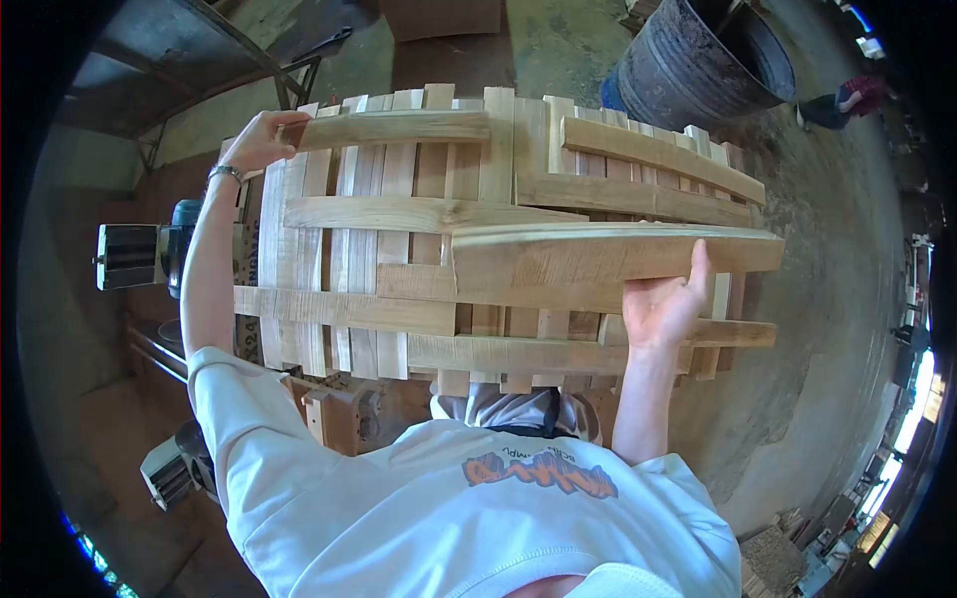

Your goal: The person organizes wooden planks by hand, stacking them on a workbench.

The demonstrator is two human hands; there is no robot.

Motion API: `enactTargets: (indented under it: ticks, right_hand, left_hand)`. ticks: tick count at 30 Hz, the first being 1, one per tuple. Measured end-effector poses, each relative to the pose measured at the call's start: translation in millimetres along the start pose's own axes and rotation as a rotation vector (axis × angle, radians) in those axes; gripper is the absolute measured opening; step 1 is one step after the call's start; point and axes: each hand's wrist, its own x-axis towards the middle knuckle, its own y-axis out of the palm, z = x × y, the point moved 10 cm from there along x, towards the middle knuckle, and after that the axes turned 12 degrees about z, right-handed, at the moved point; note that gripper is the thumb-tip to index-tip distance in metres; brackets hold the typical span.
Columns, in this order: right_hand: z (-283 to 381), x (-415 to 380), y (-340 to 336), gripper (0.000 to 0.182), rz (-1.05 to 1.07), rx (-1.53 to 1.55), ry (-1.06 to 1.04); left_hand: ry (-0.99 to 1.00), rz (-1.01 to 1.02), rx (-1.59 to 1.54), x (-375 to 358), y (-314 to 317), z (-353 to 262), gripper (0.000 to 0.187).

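Note:
My left hand (pixel 261 143) is at the stack's far left corner, its fingers closed on the end of a short wooden board (pixel 394 129). On the right, my right hand (pixel 666 299) holds a wide, thick board (pixel 608 264) from the near side, thumb up against its face and the other fingers hidden beneath. This board lies tilted above the others. Under both is a broad stack of pale wooden slats (pixel 361 257), laid crosswise in layers. Another loose board (pixel 663 159) rests at the far right of the stack.
A large metal drum (pixel 698 60) stands beyond the stack at the far right. Another person (pixel 845 100) is farther off at the right edge. Motor-like machine parts (pixel 135 256) are at the left, and wood pieces (pixel 773 560) lie at the lower right.

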Motion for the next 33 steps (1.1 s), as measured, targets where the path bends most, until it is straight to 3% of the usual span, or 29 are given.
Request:
enactTargets:
  ticks: [1,3,5,7,9,11,12,14,15,17,18,20,21,23,26,33]
  right_hand:
    - [1.3,-2.0,3.1,0.056,0.019,0.020,-0.012]
    - [-0.6,-3.8,8.0,0.056,0.038,-0.022,-0.030]
    - [-7.0,-5.0,12.2,0.055,0.052,-0.053,-0.046]
    - [-19.7,1.3,19.7,0.053,0.053,-0.032,-0.033]
    - [-36.6,12.5,34.8,0.049,0.091,-0.039,-0.024]
    - [-52.2,16.5,53.3,0.050,0.063,-0.096,-0.011]
    - [-58.7,20.2,66.7,0.048,0.129,-0.077,0.005]
    - [-66.5,22.1,86.3,0.044,0.212,-0.075,0.031]
    - [-59.7,27.8,79.5,0.044,0.207,-0.074,0.024]
    - [-59.9,37.2,91.8,0.047,0.707,-0.938,0.119]
    - [-58.8,44.9,69.1,0.054,0.820,-1.473,0.168]
    - [-16.5,61.8,44.1,0.060,0.488,-2.480,-0.127]
    - [-3.8,78.4,18.1,0.064,0.448,-2.504,-0.331]
    - [11.5,80.6,4.1,0.062,0.618,-2.437,-0.529]
    - [16.0,75.3,-5.2,0.058,0.644,-2.452,-0.413]
    - [24.5,63.5,-6.9,0.052,0.707,-2.380,-0.479]
  left_hand:
    - [0.011,-0.002,-0.008,7.8,2.3,19.9,0.056]
    - [0.105,-0.195,0.333,17.8,-7.6,35.5,0.052]
    - [0.086,-0.194,0.463,21.2,-4.4,-2.3,0.052]
    - [0.386,-0.265,0.370,23.1,-1.4,-66.1,0.058]
    - [0.473,-0.085,0.032,5.2,42.6,-177.1,0.064]
    - [0.649,0.138,0.087,-32.8,102.7,-278.1,0.060]
    - [0.666,0.139,0.093,-29.1,111.6,-294.5,0.060]
    - [0.496,-0.189,0.443,-19.4,113.2,-300.7,0.054]
    - [0.571,-0.257,0.410,-7.2,107.2,-289.7,0.054]
    - [0.540,-0.229,0.288,4.1,84.6,-269.5,0.058]
    - [0.553,-0.240,0.269,6.1,75.9,-259.9,0.059]
    - [0.514,-0.253,0.233,13.9,68.9,-233.9,0.066]
    - [0.510,-0.246,0.226,13.0,72.4,-233.2,0.066]
    - [0.346,-0.110,0.167,22.7,79.7,-219.1,0.065]
    - [0.345,-0.119,0.231,38.1,94.2,-208.2,0.061]
    - [0.341,-0.088,0.327,67.2,135.8,-205.5,0.062]
